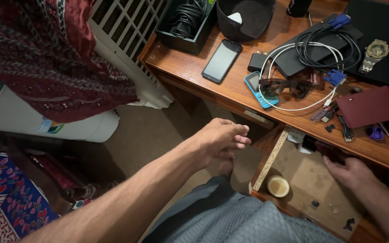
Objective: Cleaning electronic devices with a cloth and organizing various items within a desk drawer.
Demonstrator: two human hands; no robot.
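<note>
While the left hand [221,139] hangs in the air over the floor, fingers loosely curled and holding nothing, the right hand [350,173] reaches into the open drawer [309,180] under the tabletop [194,67]. It's nearest a dark thing [332,152] at the drawer's back, which lies just ahead of the fingertips, long side running left to right. Can't tell if the right hand is gripping or just touching it; the tabletop edge hides the fingertips and most of that thing. A round tin [278,186] sits at the drawer's front left corner.
</note>
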